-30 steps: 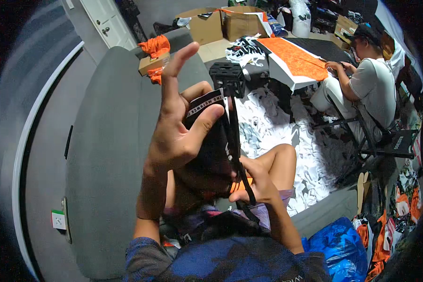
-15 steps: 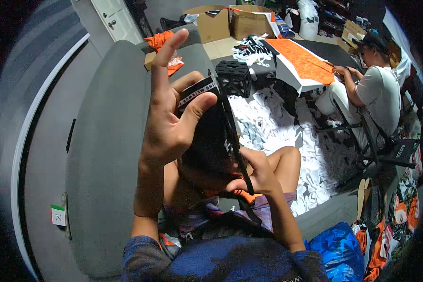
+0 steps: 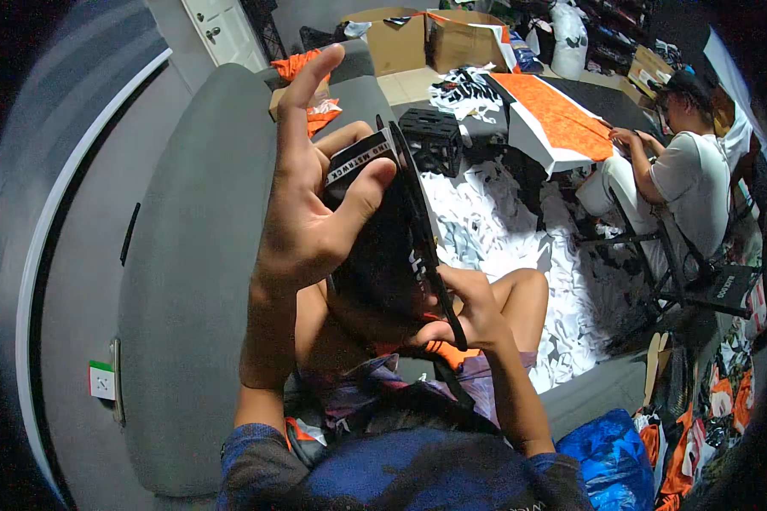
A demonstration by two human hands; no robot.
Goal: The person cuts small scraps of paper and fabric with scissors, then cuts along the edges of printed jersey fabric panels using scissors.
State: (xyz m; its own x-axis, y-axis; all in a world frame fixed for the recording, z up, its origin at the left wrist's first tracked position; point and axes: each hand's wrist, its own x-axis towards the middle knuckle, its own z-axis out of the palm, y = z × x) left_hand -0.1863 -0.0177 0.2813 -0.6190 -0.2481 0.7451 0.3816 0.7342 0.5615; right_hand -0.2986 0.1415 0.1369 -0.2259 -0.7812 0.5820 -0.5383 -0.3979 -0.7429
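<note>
A dark, flat item (image 3: 375,255) with a white lettered band (image 3: 362,163) across its top hangs between my hands in front of my lap. My left hand (image 3: 315,204) pinches its upper end between thumb and bent fingers, with the index finger stretched upward. Low on its right edge, my right hand (image 3: 473,311) grips it, the thumb in front and the other fingers partly hidden. A thin black edge runs down its right side. Orange fabric (image 3: 447,351) shows below, near my lap.
A grey sofa (image 3: 196,281) lies on the left. White scraps (image 3: 477,221) cover the floor near a black crate (image 3: 433,136). At the right, a seated person (image 3: 686,170) works at a table with orange cloth (image 3: 550,115). A blue bag (image 3: 609,460) stands lower right.
The dark item and my left hand have shifted slightly left and up in view, and the item appears more edge-on. Both hands keep their grip. The room has shifted right in view.
</note>
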